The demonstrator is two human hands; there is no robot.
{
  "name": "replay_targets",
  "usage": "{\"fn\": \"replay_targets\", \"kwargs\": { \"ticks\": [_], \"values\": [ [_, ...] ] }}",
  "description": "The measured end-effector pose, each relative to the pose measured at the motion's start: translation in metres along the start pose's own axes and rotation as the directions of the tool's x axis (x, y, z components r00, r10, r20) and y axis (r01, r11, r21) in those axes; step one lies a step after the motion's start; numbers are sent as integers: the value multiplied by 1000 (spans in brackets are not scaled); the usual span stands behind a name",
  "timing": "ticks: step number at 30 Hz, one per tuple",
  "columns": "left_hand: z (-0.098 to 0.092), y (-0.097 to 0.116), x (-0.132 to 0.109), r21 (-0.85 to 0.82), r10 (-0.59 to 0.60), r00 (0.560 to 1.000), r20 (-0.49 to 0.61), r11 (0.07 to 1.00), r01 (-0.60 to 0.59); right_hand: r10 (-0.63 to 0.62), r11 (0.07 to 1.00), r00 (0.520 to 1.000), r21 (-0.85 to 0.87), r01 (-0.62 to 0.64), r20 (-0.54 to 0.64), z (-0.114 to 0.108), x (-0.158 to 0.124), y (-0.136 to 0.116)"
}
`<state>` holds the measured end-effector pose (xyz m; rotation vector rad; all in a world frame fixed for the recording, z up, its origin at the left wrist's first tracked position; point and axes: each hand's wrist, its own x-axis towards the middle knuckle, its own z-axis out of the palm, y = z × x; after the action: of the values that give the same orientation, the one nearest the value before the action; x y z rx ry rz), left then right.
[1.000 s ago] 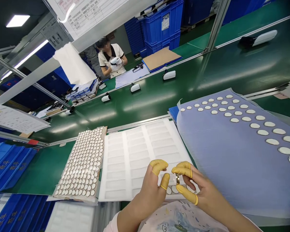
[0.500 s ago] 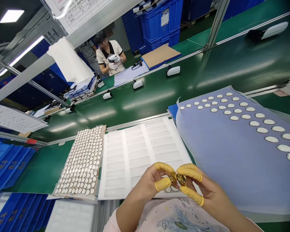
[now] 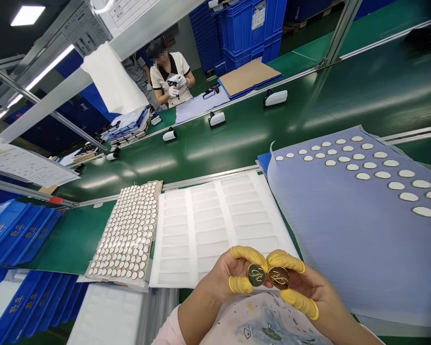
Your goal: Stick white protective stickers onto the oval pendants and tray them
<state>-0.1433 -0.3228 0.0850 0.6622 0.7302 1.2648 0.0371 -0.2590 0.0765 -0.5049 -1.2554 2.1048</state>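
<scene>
My left hand [image 3: 227, 270], with yellow finger cots on its fingertips, pinches a round gold medallion [image 3: 256, 275] by its edge. A second medallion [image 3: 278, 277], with the same raised script lettering, sits between the cot-covered thumb and finger of my right hand [image 3: 311, 285]. Both medallions are side by side, lettered faces towards me, their inner edges close together. Right behind the hands lies a white foam tray [image 3: 193, 235] with rows of shallow slots; my hands hide its near right corner.
To the left, a board carries dense rows of white discs [image 3: 125, 235]. Several white ovals [image 3: 362, 176] lie on a bluish sheet [image 3: 345, 239] at right. White devices [image 3: 276, 97] rest on the green conveyor [image 3: 237, 148]. Blue bins [image 3: 25, 230] stand far left. A co-worker [image 3: 172, 76] handles a device opposite.
Both medallions have been tilted, so their lettered faces now show more fully. My hands have spread slightly. The camera view has shifted a little, and the co-worker's hands have moved.
</scene>
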Motion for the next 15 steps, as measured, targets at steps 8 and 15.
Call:
{"fn": "replay_targets", "kwargs": {
  "ticks": [8, 15],
  "values": [
    [4, 0, -1, -16, 26, 999, -34, 1000, -27, 60, 997, 998, 51, -60, 6, -2, -5, 9],
    [2, -4, -1, -42, 156, 987, 32, 987, -154, -2, 1000, 1000, 8, 2, 12, -1, -4, 9]
  ]
}}
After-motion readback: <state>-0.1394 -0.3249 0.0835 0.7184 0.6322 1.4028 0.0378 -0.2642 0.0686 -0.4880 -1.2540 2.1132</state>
